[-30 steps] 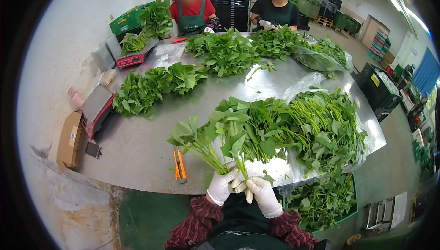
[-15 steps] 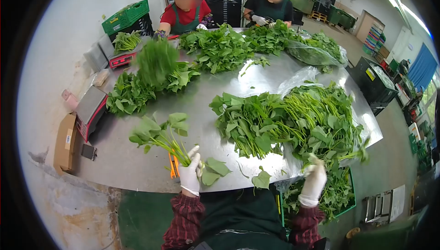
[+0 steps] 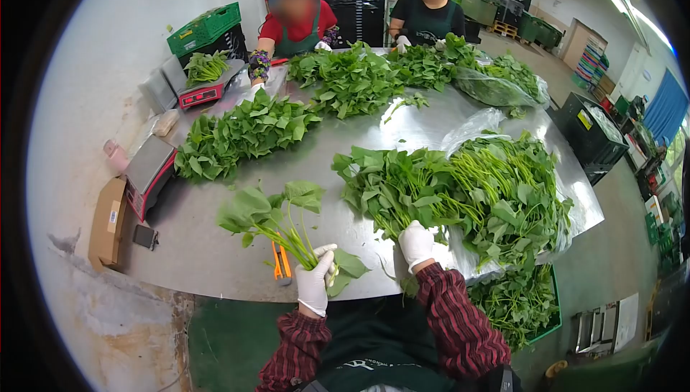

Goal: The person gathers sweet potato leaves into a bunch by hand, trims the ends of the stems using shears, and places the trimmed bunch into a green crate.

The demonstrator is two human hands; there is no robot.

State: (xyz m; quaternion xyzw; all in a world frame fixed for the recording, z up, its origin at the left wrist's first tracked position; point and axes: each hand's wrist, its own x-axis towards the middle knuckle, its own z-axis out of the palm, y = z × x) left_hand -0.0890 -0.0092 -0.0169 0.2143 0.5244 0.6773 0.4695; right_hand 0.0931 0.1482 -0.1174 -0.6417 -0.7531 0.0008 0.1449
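Note:
My left hand, in a white glove, is closed around the stems of a small bunch of leafy greens, whose leaves point up and left over the metal table. An orange cutter lies just left of that hand. My right hand, also gloved, touches the lower left edge of the large pile of greens. Its fingers are turned away and partly hidden among the leaves, so any hold cannot be made out.
Two people stand across the table behind more greens. Scales and a cardboard box line the left side. A green crate of greens is below the right edge.
My right hand has moved left and up to the pile from above the crate. My left hand has shifted slightly right with its bunch. The far-left person's blurred bunch now rests among the greens.

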